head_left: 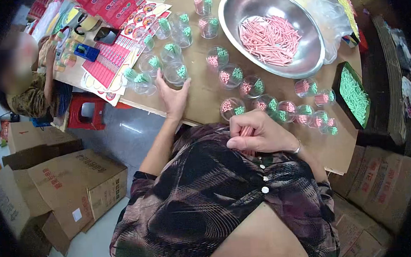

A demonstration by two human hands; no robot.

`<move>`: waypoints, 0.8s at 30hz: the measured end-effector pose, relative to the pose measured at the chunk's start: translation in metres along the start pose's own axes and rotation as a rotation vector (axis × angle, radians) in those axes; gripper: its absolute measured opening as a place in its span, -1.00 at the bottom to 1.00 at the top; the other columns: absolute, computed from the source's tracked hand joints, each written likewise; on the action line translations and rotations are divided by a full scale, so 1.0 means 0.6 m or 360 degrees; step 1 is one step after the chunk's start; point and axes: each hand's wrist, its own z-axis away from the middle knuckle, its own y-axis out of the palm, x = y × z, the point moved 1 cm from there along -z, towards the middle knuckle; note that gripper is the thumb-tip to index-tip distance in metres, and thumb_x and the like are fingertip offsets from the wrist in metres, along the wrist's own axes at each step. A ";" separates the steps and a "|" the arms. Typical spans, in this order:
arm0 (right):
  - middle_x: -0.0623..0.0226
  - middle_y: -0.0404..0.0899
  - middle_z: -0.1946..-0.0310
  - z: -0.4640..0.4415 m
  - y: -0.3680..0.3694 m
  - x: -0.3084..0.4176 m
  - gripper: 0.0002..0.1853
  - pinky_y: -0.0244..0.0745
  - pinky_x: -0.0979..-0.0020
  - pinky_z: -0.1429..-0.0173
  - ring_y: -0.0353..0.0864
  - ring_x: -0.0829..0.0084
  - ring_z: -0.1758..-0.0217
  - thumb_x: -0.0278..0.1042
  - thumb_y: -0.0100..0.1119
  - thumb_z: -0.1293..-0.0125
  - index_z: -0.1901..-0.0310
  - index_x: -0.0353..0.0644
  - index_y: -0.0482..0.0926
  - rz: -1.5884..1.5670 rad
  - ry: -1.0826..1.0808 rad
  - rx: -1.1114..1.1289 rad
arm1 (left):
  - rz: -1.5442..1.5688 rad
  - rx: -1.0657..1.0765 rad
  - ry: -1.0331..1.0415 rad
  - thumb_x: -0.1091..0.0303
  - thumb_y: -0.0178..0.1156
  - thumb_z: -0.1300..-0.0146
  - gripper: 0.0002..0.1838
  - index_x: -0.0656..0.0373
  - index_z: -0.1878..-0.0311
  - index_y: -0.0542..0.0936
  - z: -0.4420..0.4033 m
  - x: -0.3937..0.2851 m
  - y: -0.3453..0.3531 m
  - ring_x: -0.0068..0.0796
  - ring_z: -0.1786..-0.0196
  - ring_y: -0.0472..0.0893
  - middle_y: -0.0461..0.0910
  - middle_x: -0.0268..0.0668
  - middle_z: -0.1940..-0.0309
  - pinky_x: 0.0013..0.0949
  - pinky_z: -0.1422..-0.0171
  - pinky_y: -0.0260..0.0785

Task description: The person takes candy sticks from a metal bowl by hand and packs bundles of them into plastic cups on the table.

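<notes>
My left hand (173, 96) has its thumb and fingers around the base of a clear plastic cup (173, 75) with short green sticks inside. Several similar cups with only green sticks stand close by it, among them a cup (150, 62) just to the left. Close to my chest, my right hand (258, 132) is closed around a bunch of pink sticks (247, 131). Ahead of it, a large steel bowl (229, 14) holds a loose heap of pink sticks (270, 37). Cups with both pink and green sticks, such as one cup (230, 75), stand between the bowl and my right hand.
A dark tray (337, 85) of green sticks (354, 96) lies at the right edge of the table (198, 93). Printed sheets (109, 61) and a phone (106, 35) lie at left, near another person (33, 87). Cardboard boxes (77, 183) stand on the floor.
</notes>
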 end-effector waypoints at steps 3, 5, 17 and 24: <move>0.50 0.48 0.73 0.004 0.003 -0.011 -0.72 0.20 0.66 0.58 0.30 0.67 0.73 -0.35 0.30 -0.27 0.55 -0.19 0.46 0.0039 -0.0187 -0.0019 | 0.0041 0.0179 0.0021 0.35 0.44 0.03 -0.12 0.28 -0.34 0.19 -0.019 0.011 0.007 -0.24 -0.09 0.49 0.42 -0.11 -0.04 -0.25 -0.22 0.35; 0.50 0.48 0.73 0.005 0.000 -0.007 -0.72 0.20 0.66 0.59 0.30 0.68 0.73 -0.34 0.30 -0.27 0.54 -0.19 0.46 0.0013 -0.0176 -0.0118 | 0.0179 0.0238 0.0097 0.37 0.44 0.04 -0.13 0.28 -0.34 0.20 -0.014 -0.017 0.001 -0.24 -0.09 0.50 0.43 -0.11 -0.04 -0.26 -0.21 0.36; 0.54 0.41 0.70 -0.075 -0.091 0.010 -0.75 0.15 0.67 0.60 0.23 0.71 0.70 -0.33 0.34 -0.22 0.51 -0.18 0.48 0.0738 -0.0893 -0.1138 | 0.0834 0.1124 0.0355 0.41 0.43 0.24 -0.17 0.23 -0.20 0.28 0.042 -0.232 0.004 -0.26 0.04 0.56 0.51 -0.14 0.07 -0.32 -0.11 0.41; 0.50 0.40 0.69 -0.064 -0.107 0.001 -0.69 0.21 0.58 0.57 0.24 0.63 0.68 -0.20 0.31 -0.24 0.54 -0.13 0.46 0.0960 -0.0958 -0.1070 | 0.1221 0.1430 0.0310 0.44 0.38 0.27 -0.23 0.22 -0.15 0.33 0.051 -0.246 0.019 -0.27 0.06 0.54 0.51 -0.17 0.07 -0.31 -0.09 0.40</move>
